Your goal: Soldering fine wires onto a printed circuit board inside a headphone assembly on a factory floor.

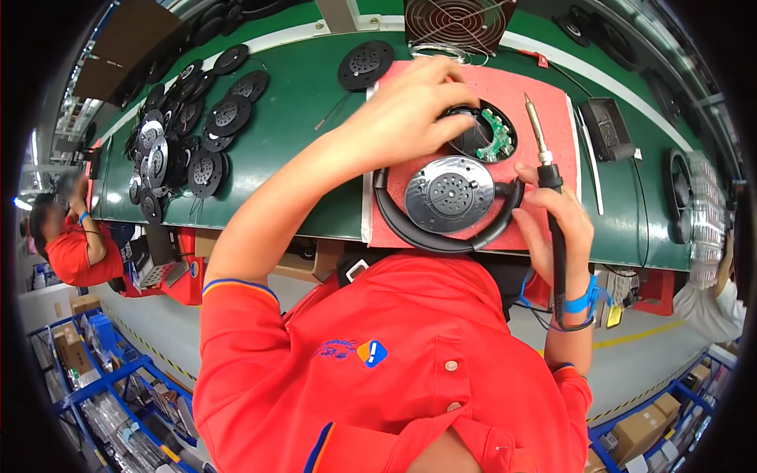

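Observation:
On a pink mat (544,102) lies a black headphone with its headband (430,239) curving toward me. Its far ear cup is uncovered, and a curved green circuit board (497,135) shows inside. My left hand (418,106) is curled over the left side of that ear cup (514,126), thumb across the opening; some fingertips are hidden. Nearer lies a round black speaker plate (449,195) with a perforated centre, inside the headband's curve. My right hand (569,225) holds a soldering iron (557,236), tip upward, while its fingers are beside the headband's right end.
Several black speaker plates (206,172) are heaped on the green bench (300,173) at left; another plate (366,65) sits by the mat. A fan with a guard (457,24) stands behind. At right are a black box (609,126) and stacked clear trays (704,221). Another person (79,244) works far left.

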The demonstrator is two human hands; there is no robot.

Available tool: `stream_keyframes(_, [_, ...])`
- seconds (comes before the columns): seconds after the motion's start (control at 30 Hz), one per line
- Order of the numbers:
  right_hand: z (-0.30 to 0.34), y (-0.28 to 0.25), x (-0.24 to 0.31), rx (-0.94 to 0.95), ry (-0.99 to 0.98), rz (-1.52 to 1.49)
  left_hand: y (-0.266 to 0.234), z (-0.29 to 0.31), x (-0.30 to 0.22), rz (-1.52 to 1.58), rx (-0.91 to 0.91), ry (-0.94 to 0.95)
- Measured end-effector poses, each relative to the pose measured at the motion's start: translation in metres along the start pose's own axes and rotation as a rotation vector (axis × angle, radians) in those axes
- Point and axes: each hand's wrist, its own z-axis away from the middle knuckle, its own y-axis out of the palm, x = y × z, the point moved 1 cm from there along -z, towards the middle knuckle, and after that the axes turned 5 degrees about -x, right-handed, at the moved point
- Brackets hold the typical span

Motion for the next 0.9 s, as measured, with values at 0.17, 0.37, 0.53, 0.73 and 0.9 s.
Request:
stream_keyframes(0.17, [0.0,0.011,0.005,-0.074,0.023,0.041,0.034,-0.009,0.005,-0.01,0.044,-0.037])
stream_keyframes(0.37, [-0.003,0.017,-0.009,-0.06,0.057,0.116,0.034,0.007,-0.01,0.123,-0.052,-0.053])
stream_keyframes(0.53, [-0.024,0.025,-0.016,0.051,-0.022,0.202,-0.023,0.044,-0.014,0.132,-0.038,-0.06])
stream_keyframes(0.73, [-0.041,0.026,-0.022,0.098,-0.037,0.127,-0.091,0.077,0.069,-0.4,0.032,-0.032])
stream_keyframes(0.9, [-0.051,0.027,-0.028,0.129,-0.079,0.062,-0.08,0.07,0.071,-0.2,0.167,0.018])
